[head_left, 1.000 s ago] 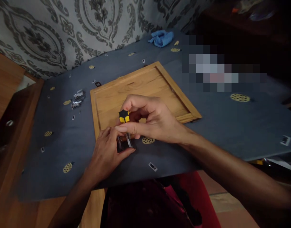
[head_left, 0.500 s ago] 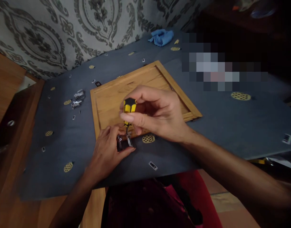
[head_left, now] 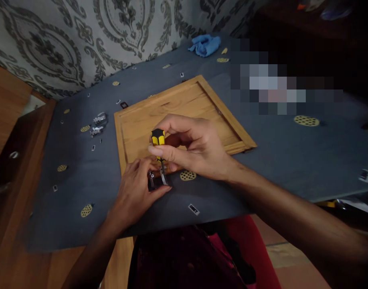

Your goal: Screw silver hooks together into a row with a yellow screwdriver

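Note:
My right hand grips a small yellow and black screwdriver between thumb and fingers. Its shaft points down to a metal hinge at the near edge of a framed wooden cabinet door. Whether the tip sits in a screw I cannot tell. Thumb and fingers of my left hand close around the hinge from the left and hold it against the door's edge. The door lies flat on the table, partly covered by both hands.
Loose metal hinges lie left of the door, with a small screw-like piece near them. A crumpled blue cloth sits at the back by the patterned wall. A dark blue cloth covers the table. A blurred-out patch hides the far right.
The right hand has shifted slightly left and down, and the screwdriver's handle now leans more to the left. The left hand and the hinge have stayed in place.

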The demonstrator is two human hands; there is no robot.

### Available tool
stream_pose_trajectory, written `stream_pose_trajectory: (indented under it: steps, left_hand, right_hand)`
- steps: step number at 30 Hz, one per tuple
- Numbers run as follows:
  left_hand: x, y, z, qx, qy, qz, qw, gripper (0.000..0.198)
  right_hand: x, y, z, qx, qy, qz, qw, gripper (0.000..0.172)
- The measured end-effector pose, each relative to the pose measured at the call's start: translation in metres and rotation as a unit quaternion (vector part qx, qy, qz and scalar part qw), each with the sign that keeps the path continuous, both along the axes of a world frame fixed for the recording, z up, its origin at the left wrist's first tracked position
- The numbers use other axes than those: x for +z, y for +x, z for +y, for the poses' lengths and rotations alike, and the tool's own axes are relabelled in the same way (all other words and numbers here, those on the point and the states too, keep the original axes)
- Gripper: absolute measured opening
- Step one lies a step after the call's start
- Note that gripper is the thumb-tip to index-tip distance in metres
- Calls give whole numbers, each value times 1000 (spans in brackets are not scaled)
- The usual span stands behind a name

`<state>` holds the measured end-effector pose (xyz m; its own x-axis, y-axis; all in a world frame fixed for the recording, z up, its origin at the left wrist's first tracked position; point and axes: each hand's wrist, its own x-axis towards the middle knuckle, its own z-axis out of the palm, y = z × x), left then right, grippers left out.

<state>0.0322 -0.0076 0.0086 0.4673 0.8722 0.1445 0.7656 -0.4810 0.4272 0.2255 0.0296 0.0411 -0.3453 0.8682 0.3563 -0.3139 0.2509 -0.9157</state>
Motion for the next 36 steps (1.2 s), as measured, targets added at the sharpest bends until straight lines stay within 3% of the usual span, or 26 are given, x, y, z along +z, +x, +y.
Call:
stream_pose_trajectory:
  steps: [9,13,16,20,24,26,31,35,36]
  left_hand:
    - [-2,0,0,4,11,11,1000,41]
    - [-5,-1,0,9,20,15,1000,48]
    - [-7,-2,0,9,27,14,1000,50]
    - [-9,-4,0,2,35,11,999,49]
    - [-11,-5,0,17,43,21,999,45]
    - [-11,-5,0,22,40,29,999,41]
    - [-11,-4,1,10,46,21,999,41]
    - [-10,-4,1,9,45,18,999,48]
    - [-10,-4,1,8,44,19,999,48]
  right_hand:
    - [0,0,0,25,-15,-31,999,28]
    - [0,4,-1,58,-11,-39,997,8]
    - [0,3,0,75,13,-27,997,15]
    - [0,-2,3,79,3,-20,997,7]
    - [2,-7,6,76,1,-35,996,20]
    - [5,-8,9,81,23,-60,995,24]
    - [13,-3,14,95,98,-142,980,14]
    - [9,-1,13,122,53,-104,986,3]
    - [7,-2,13,118,33,-85,989,9]
